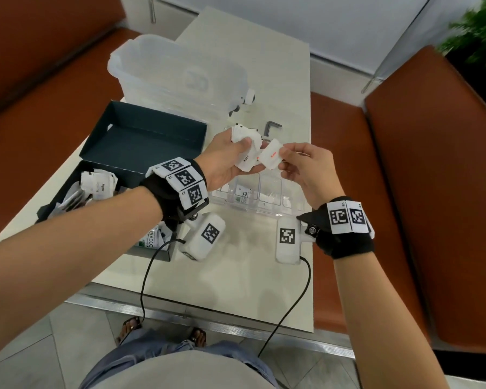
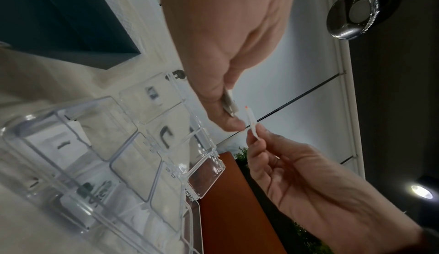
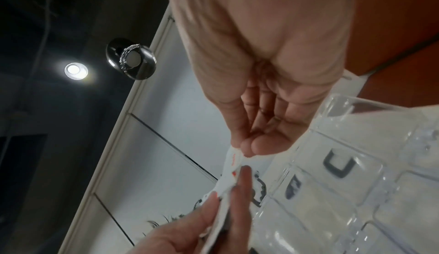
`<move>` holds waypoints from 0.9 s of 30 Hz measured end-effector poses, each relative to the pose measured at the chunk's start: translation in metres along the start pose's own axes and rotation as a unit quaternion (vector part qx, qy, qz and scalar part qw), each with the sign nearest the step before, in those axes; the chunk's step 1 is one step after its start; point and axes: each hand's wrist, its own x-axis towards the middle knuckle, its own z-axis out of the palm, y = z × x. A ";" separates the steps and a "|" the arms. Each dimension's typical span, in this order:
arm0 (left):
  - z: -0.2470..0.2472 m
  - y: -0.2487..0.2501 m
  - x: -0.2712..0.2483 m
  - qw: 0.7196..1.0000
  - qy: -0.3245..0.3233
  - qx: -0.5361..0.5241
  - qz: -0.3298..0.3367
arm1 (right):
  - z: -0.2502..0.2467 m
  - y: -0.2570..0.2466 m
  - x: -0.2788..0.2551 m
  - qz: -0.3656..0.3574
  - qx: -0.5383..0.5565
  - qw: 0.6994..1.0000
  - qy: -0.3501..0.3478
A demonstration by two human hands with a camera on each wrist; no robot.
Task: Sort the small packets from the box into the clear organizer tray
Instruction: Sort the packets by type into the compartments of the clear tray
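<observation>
My left hand (image 1: 230, 161) grips a bunch of small white packets (image 1: 246, 141) above the clear organizer tray (image 1: 267, 207). My right hand (image 1: 298, 164) pinches one white packet with red print, the salt packet (image 1: 271, 158), at the edge of that bunch. In the left wrist view the salt packet (image 2: 251, 123) shows edge-on between my right fingertips (image 2: 257, 138), next to the bunch (image 2: 230, 102). The right wrist view shows the same packet (image 3: 231, 166) pinched above the tray (image 3: 356, 192). The dark box (image 1: 68, 197) at the left holds several more packets (image 1: 98, 183). A Stevia packet (image 1: 243, 196) lies in one tray compartment.
The box's dark lid (image 1: 149, 130) lies open behind it. A large clear plastic bin (image 1: 177, 77) stands at the back of the white table (image 1: 236, 270). A small dark L-shaped tool (image 1: 271, 127) lies beyond the hands. Orange bench seats (image 1: 418, 164) flank the table.
</observation>
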 end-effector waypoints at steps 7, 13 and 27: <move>0.003 -0.001 -0.002 0.998 0.053 -0.002 0.017 | -0.032 0.006 0.025 -0.040 -0.183 0.981 0.043; -0.004 -0.008 -0.003 0.999 0.054 0.005 0.009 | -0.055 0.036 0.047 -0.036 -0.507 0.861 0.018; -0.003 -0.011 0.005 0.999 0.033 0.008 -0.008 | -0.043 0.083 0.059 -0.012 -0.749 0.653 -0.111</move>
